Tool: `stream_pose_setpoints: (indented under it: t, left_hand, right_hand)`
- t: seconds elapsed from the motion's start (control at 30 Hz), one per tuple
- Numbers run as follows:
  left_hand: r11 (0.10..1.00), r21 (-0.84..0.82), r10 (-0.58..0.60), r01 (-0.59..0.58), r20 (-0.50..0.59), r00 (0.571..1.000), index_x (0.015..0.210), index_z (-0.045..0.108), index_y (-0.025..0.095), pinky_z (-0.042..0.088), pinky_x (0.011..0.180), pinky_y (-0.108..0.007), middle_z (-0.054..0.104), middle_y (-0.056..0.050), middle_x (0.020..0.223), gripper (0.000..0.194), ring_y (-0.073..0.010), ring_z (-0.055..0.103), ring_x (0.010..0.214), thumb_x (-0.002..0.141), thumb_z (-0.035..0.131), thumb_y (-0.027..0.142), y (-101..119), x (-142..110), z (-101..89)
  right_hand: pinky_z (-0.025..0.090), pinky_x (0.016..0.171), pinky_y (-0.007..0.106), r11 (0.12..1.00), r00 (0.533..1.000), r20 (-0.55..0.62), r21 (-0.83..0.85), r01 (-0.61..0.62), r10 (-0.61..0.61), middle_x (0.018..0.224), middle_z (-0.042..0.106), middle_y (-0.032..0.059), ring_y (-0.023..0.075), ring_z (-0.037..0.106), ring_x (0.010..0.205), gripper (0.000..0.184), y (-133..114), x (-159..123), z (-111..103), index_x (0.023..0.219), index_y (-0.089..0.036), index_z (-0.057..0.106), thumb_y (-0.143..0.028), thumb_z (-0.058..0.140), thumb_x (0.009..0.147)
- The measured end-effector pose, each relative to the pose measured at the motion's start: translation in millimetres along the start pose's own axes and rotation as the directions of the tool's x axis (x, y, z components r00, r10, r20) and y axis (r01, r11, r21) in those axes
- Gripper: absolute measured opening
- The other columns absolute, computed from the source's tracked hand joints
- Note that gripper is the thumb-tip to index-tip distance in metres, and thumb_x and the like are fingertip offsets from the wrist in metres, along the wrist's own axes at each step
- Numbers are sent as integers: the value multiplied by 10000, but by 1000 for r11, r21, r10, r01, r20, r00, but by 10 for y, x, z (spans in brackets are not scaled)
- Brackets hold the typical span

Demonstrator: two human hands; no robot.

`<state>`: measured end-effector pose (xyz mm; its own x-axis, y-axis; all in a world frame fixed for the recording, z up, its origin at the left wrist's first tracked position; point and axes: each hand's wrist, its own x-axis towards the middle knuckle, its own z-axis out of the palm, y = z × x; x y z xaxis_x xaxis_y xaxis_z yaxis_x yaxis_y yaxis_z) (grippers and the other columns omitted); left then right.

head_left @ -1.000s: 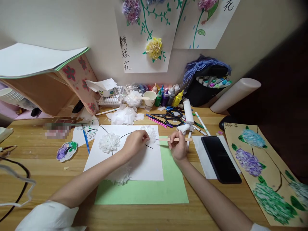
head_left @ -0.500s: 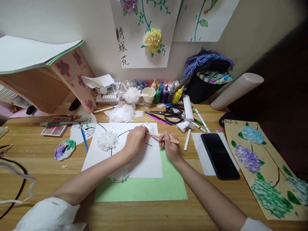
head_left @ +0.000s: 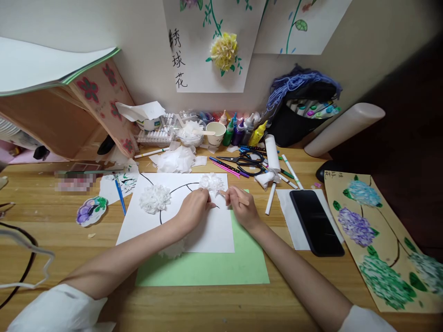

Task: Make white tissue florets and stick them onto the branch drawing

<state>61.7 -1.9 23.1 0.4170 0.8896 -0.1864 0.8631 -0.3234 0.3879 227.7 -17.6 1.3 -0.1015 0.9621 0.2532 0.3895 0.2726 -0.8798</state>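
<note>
My right hand [head_left: 243,208] grips a wooden craft stick [head_left: 244,201], its tip reaching the edge of a ruffled white paper flower [head_left: 210,183]. Just below that flower, my left hand [head_left: 194,208] rests over the white sheet [head_left: 211,237] with fingers pinched together; what they hold, if anything, is hidden. A second white flower [head_left: 155,199] sits on the sheet's left part, joined by drawn black stems. Partly covered by my left forearm, a third white flower [head_left: 173,250] lies at the lower edge. Green paper [head_left: 204,273] lies underneath the white sheet.
Behind the sheet are torn white tissue pieces [head_left: 176,159], a paper cup [head_left: 216,133], paint bottles [head_left: 238,133] and black scissors [head_left: 246,161]. A phone [head_left: 316,223] lies to the right, beside a finished flower picture [head_left: 387,230]. Paint brushes [head_left: 120,196] lie left.
My left hand has drawn slightly down from the upper right flower, uncovering more of it. The stick's tip has shifted up to the flower's edge. The view has tilted slightly.
</note>
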Motion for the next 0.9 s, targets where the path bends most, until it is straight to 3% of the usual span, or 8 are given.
stream_pose_setpoints:
  t: [0.1,0.17,0.33,0.43,0.63,0.9]
  left_hand:
    - [1000,0,28,-28,-15,999,802,569,153,404,645,-294,629,-72,827,140,-206,565,759,825,536,287,-22,-4,26]
    - [999,-3,35,-36,-16,999,800,567,153,404,646,-296,626,-70,816,139,-207,562,757,824,537,287,-34,-5,36]
    - [1000,7,29,-29,-1,1000,805,566,151,403,648,-302,624,-73,816,136,-209,562,754,832,518,276,-34,4,33]
    - [1000,-6,14,-14,8,1000,798,566,148,402,645,-304,624,-76,815,135,-211,563,752,834,510,266,-8,6,5]
    - [999,-21,32,-31,8,999,782,563,147,401,645,-311,617,-73,783,145,-211,559,726,840,497,262,30,1,-40]
    - [999,-16,30,-30,9,1000,767,558,150,398,640,-303,621,-71,778,150,-204,558,719,842,498,265,17,-1,-38]
  right_hand:
    - [373,601,277,991,995,32,-89,96,-93,547,474,-7,141,478,544,379,-55,54,13,599,-228,445,-352,304,928]
    - [379,599,278,992,995,13,-86,96,-95,541,480,-7,141,485,538,381,-57,59,22,595,-228,444,-337,297,930]
    - [391,560,257,999,989,-141,-5,33,-34,513,503,-19,119,495,498,421,27,-26,-8,597,-219,474,-313,258,946]
    - [384,543,259,995,977,-191,-8,96,-96,493,494,-18,116,478,483,451,61,-72,-31,566,-217,467,-298,244,949]
    - [376,535,256,943,945,-43,-101,318,-324,517,485,-11,114,477,498,379,44,-51,-8,600,-212,444,-221,273,938]
    - [381,549,263,914,934,-23,-213,345,-358,513,470,-10,126,475,510,350,53,-16,14,632,-218,426,-204,256,938]
